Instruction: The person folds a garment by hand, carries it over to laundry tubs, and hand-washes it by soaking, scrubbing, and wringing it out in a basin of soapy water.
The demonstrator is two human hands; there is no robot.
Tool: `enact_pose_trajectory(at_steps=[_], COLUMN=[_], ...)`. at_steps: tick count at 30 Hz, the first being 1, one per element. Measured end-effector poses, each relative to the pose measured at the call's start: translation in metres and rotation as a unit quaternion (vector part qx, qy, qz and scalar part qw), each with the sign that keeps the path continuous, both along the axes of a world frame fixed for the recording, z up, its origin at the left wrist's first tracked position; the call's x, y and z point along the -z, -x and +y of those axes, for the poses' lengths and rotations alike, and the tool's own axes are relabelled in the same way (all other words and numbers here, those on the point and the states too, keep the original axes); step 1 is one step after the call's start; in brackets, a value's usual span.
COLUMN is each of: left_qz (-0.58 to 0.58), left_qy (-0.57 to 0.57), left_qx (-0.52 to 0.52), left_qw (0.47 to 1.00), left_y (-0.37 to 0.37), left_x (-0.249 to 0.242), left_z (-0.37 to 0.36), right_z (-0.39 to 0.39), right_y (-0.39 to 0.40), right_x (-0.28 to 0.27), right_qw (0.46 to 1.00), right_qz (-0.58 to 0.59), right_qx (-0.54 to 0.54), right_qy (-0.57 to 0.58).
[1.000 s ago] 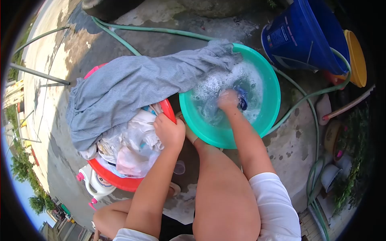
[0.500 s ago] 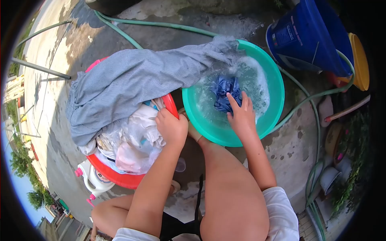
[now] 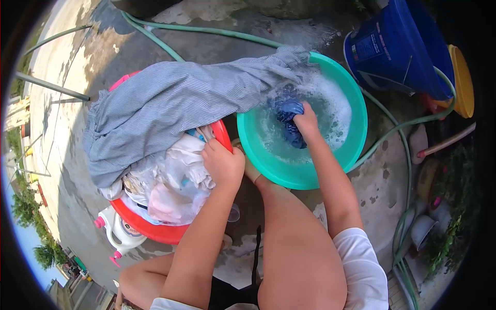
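Soapy water in the green basin (image 3: 356,134) holds one blue cloth (image 3: 287,111), right hand (image 3: 306,120) fingers clamped on it, while the left hand (image 3: 223,164) grips the red tub (image 3: 155,232) rim, laundry piled unwashed.

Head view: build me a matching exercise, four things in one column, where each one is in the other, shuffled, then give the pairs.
Things:
1. dark blue cloth
2. striped grey garment
3. left hand
4. blue bucket

Places:
A. draped from the red basin over to the green basin's rim
B. on the ground behind the green basin, tilted
C. in the soapy water, gripped by the right hand
D. on the red basin's rim, beside the white laundry

Pairs: 1-C, 2-A, 3-D, 4-B
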State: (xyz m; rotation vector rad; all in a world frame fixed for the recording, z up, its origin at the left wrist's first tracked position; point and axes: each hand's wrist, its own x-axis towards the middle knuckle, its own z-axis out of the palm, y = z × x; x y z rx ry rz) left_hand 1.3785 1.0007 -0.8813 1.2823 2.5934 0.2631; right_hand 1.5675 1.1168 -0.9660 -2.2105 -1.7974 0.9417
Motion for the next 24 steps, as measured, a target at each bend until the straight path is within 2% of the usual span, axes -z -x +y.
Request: enact_pose_trajectory(at_steps=[3, 5, 8, 11, 13, 14, 16, 17, 19, 22, 23, 24], left_qz=[0.009, 0.005, 0.001, 0.001, 0.001, -0.015, -0.048, -0.047, -0.047, -0.054, -0.038, -0.021], left_qy=[-0.012, -0.020, -0.031, -0.028, -0.019, -0.012, 0.006, 0.003, -0.005, 0.002, -0.005, -0.010], left_qx=[0.014, 0.020, 0.014, 0.014, 0.013, 0.005, -0.011, -0.007, -0.002, -0.014, -0.010, -0.005], left_qw=[1.000, 1.000, 0.999, 1.000, 1.000, 1.000, 0.999, 0.999, 0.999, 0.998, 0.999, 1.000], left_y=[0.003, 0.001, 0.000, 0.002, 0.001, 0.002, 0.002, 0.002, 0.002, 0.001, 0.001, 0.000], left_x=[0.003, 0.004, 0.003, 0.003, 0.002, 0.001, -0.001, 0.000, 0.001, -0.003, -0.002, 0.001], left_z=[-0.002, -0.003, -0.001, -0.002, -0.001, 0.000, 0.000, 0.000, -0.002, 0.001, 0.001, 0.000], right_z=[-0.028, -0.058, -0.086, -0.081, -0.071, -0.054, -0.030, -0.025, 0.013, 0.042, 0.042, 0.042], right_y=[-0.001, -0.020, -0.027, -0.015, -0.011, -0.001, 0.013, 0.016, 0.008, 0.028, 0.031, 0.032], right_x=[-0.077, -0.078, -0.098, -0.096, -0.080, -0.076, -0.041, -0.003, 0.036, -0.003, -0.006, -0.009], right_qw=[0.995, 0.978, 0.965, 0.972, 0.964, 0.948, 0.917, 0.910, 0.899, 0.951, 0.961, 0.982], right_qz=[0.094, 0.178, 0.017, -0.048, -0.083, -0.144, -0.248, -0.293, -0.192, -0.154, -0.156, -0.102], right_qx=[-0.023, -0.109, -0.235, -0.220, -0.244, -0.284, -0.306, -0.290, -0.365, -0.155, -0.157, -0.097], right_qy=[-0.035, -0.017, -0.112, -0.061, -0.063, 0.023, 0.068, 0.026, 0.144, 0.218, 0.164, 0.124])
